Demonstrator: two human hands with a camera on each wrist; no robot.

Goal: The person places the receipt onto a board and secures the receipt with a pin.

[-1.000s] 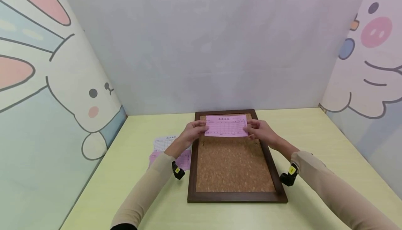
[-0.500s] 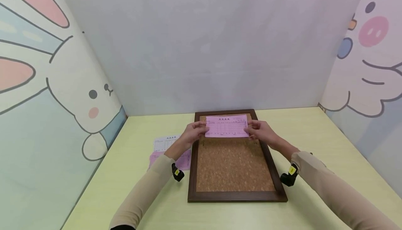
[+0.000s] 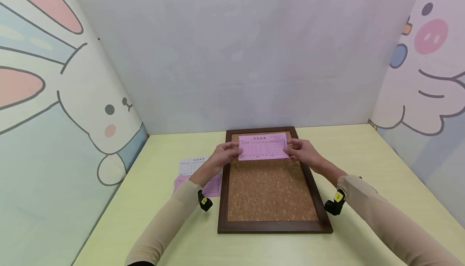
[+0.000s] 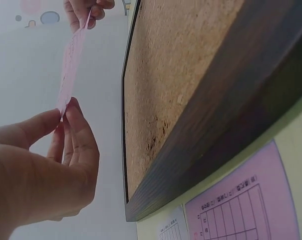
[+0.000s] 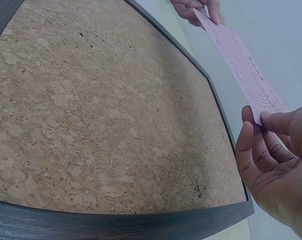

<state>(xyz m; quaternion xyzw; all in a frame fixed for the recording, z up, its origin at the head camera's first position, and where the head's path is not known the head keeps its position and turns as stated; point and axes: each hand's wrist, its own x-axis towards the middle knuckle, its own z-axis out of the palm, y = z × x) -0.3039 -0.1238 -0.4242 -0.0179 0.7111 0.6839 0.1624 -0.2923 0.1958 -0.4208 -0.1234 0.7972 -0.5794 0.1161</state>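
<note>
Between my two hands a pink printed form point(image 3: 263, 147) is stretched flat, its ruled table facing me. My left hand point(image 3: 222, 154) pinches its left edge between thumb and fingers, and my right hand point(image 3: 302, 151) pinches the right edge the same way. In both wrist views the slip point(image 4: 72, 65) hangs apart from the surface of the cork board point(image 3: 270, 193), above its far end. The board has a dark wooden frame point(image 3: 275, 227) and lies on the table. In the right wrist view the cork point(image 5: 101, 115) shows small dark holes near one end.
Left of the board, a second pink form point(image 3: 213, 186) and a white form point(image 3: 189, 166) lie on the pale yellow table point(image 3: 145, 177), partly behind my left forearm. A grey wall point(image 3: 232, 56) stands behind, with cartoon-painted walls at both sides.
The pink form has sunk very slightly toward the board, still held at both edges. Otherwise my hands and the board stay nearly where they were; the head view shifts a little.
</note>
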